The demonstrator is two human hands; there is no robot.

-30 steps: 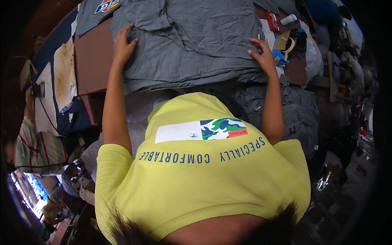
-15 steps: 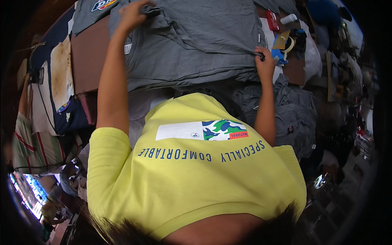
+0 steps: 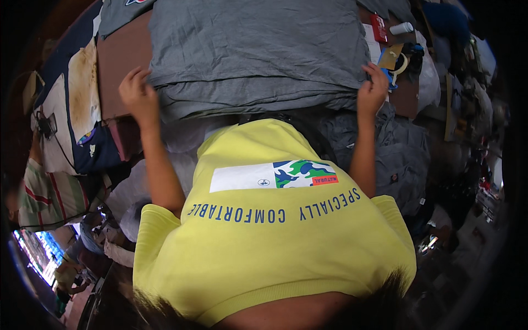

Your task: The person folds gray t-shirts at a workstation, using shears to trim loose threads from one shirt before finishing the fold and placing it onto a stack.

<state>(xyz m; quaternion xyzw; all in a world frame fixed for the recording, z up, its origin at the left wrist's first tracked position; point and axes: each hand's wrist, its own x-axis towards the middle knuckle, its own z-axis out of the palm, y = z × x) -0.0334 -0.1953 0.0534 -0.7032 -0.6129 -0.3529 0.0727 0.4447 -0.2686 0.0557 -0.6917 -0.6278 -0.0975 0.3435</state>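
Observation:
A grey garment (image 3: 258, 49), probably a shirt, lies spread on the brown table in front of me, layered and creased along its near edge. Just outside its left edge is my left hand (image 3: 140, 94), fingers loosely bent and apart, slightly blurred, with nothing seen in it. My right hand (image 3: 373, 91) is at the garment's right edge, its fingers apart and the fingertips close to the cloth. Whether those fingertips touch the fabric is hard to see.
Bare brown tabletop (image 3: 124, 60) shows to the left, beside a scorched cloth pad (image 3: 83, 91). At the right lie a tape dispenser (image 3: 399, 66), a red box (image 3: 379, 27) and a white cylinder (image 3: 401, 28). More grey garments (image 3: 396, 148) hang below right. Another person's striped sleeve (image 3: 52, 195) is at left.
My left hand has let go of the upper left cloth and come down toward me, beside the near edge. The right hand has released the right edge. The garment now lies flatter.

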